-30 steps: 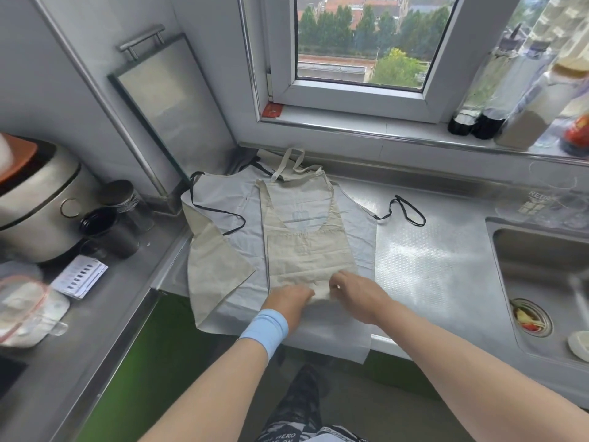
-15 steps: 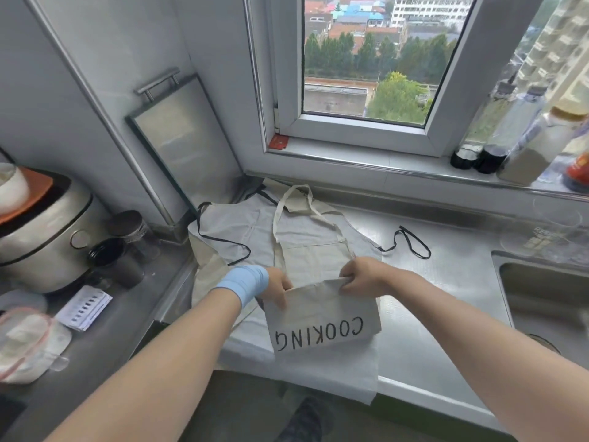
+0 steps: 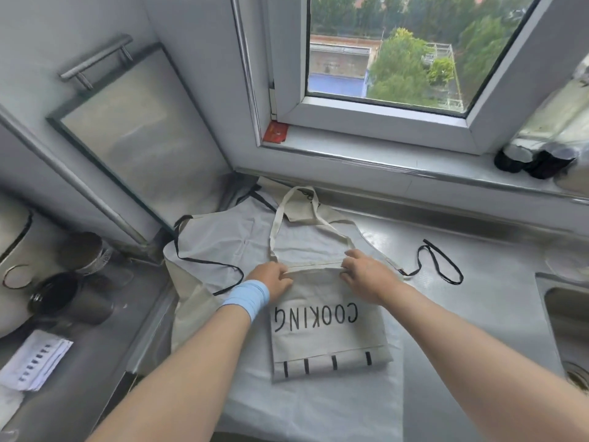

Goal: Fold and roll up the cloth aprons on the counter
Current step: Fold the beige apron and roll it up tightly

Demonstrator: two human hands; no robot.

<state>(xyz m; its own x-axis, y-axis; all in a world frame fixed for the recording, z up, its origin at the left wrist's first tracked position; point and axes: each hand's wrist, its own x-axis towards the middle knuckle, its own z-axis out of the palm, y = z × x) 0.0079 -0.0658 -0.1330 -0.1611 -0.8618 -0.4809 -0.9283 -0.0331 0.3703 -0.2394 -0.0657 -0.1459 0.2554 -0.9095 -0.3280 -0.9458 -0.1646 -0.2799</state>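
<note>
Steel counter (image 3: 478, 314) filled most of my feed, running below a window (image 3: 382, 59) that looked out on trees and rooftops, with a metal board (image 3: 134, 129) leaning against the wall to the left. I saw a grey apron (image 3: 223, 237) spread flat on the counter near the corner, its near end hanging over the front edge. On top of it lay a beige apron (image 3: 328, 339), folded into a narrow rectangle, the word COOKING reading upside down to me and four short black bars along its near end. At the far right a sink (image 3: 567, 307) was partly in view. The left hand (image 3: 274, 279) and the right hand (image 3: 366, 275) were at the two ends of the beige apron's far edge, each with fingers curled and pinching the cloth there. The beige apron's loop (image 3: 302, 218) reached past the hands toward the wall, resting on the grey apron. Dark bottles (image 3: 535, 157) stood on the sill at right, and cups (image 3: 70, 301) stood at left. A black tie (image 3: 439, 266) curled on the bare steel right of the hands. The left wrist wore a blue band (image 3: 248, 298).
</note>
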